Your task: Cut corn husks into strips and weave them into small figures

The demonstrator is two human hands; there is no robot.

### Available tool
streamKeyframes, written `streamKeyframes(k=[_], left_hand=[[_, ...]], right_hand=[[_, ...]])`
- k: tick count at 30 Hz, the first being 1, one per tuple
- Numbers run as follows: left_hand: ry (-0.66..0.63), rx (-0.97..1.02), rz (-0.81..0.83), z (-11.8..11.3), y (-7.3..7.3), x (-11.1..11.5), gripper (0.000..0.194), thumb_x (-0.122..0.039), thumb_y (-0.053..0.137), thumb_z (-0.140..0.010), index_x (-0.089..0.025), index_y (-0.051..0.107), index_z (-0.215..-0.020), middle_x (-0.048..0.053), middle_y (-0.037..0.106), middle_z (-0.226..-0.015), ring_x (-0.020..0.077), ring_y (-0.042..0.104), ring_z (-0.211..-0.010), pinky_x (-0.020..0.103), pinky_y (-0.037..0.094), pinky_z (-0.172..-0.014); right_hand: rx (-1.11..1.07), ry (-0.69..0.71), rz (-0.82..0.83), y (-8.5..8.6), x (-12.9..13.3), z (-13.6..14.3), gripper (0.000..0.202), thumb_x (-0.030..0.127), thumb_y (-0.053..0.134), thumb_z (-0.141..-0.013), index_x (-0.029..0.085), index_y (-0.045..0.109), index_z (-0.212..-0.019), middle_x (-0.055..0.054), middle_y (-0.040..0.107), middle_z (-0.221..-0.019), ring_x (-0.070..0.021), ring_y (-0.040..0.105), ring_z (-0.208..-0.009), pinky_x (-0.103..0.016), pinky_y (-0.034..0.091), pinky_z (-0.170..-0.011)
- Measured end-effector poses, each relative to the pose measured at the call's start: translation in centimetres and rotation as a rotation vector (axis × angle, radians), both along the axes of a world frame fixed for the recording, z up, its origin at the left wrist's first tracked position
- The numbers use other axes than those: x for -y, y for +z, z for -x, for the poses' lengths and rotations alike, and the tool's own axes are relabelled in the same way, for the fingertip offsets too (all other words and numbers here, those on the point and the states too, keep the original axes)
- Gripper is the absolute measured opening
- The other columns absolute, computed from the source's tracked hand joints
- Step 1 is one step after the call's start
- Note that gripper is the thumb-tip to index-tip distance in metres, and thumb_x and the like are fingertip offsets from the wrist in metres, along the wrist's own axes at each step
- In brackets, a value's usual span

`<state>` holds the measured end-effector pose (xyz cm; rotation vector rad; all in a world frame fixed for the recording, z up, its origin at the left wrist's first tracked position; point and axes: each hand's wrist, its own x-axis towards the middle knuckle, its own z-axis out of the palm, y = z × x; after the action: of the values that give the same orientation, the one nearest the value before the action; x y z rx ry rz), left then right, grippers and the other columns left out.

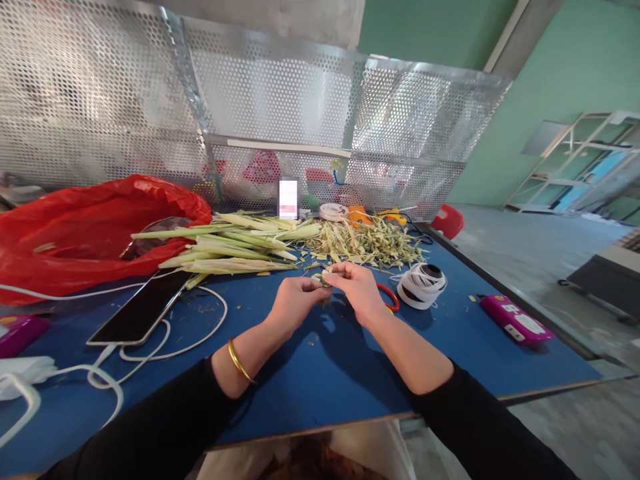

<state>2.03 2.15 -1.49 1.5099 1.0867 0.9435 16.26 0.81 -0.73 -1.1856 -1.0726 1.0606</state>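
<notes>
My left hand [296, 303] and my right hand [357, 288] meet over the middle of the blue table [345, 383]. Both are closed in a pinch on one small green-and-whitish plant piece [325, 279], mostly covered by the fingertips. Behind the left hand lies a bundle of long pale-green stalks or husks [235, 247]. Beyond the right hand spreads a heap of small bundled, trimmed plant pieces [373, 243]. Red-handled scissors [391, 297], partly hidden, rest beside the right wrist, next to a spool of white string [421, 287].
A red plastic bag [100, 233] fills the back left. A phone [143, 310] with white cables [220, 320] lies before it. A purple packet [517, 320] sits at the right. Perforated metal panels [275, 87] stand behind the table. Below the front edge is a whitish bin [390, 450].
</notes>
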Motion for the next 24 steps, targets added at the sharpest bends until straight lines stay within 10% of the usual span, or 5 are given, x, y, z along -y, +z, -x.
streamKeyframes(k=[15,24], left_hand=[[0.053,0.429,0.503,1.0,1.3,-1.0,0.021,-0.023,0.082,-0.057,-0.015,0.071,-0.073,0.003,0.069,-0.072,0.0125,0.062,-0.067,0.025,0.048,-0.068],[0.014,0.49,0.63,1.3,1.5,-1.1,0.016,-0.024,0.074,-0.064,-0.015,0.069,-0.077,0.004,0.071,-0.077,0.0142,0.063,-0.072,0.026,0.047,-0.069]], right_hand=[[0.099,0.155,0.029,1.5,0.3,-1.8,0.034,0.051,0.073,-0.065,0.017,0.069,-0.069,-0.004,0.068,-0.072,-0.0188,0.062,-0.073,-0.034,0.046,-0.079],[0.254,0.214,0.026,1.1,0.8,-0.6,0.013,0.029,0.066,-0.068,0.018,0.065,-0.061,0.001,0.063,-0.058,-0.016,0.059,-0.061,-0.03,0.044,-0.069]])
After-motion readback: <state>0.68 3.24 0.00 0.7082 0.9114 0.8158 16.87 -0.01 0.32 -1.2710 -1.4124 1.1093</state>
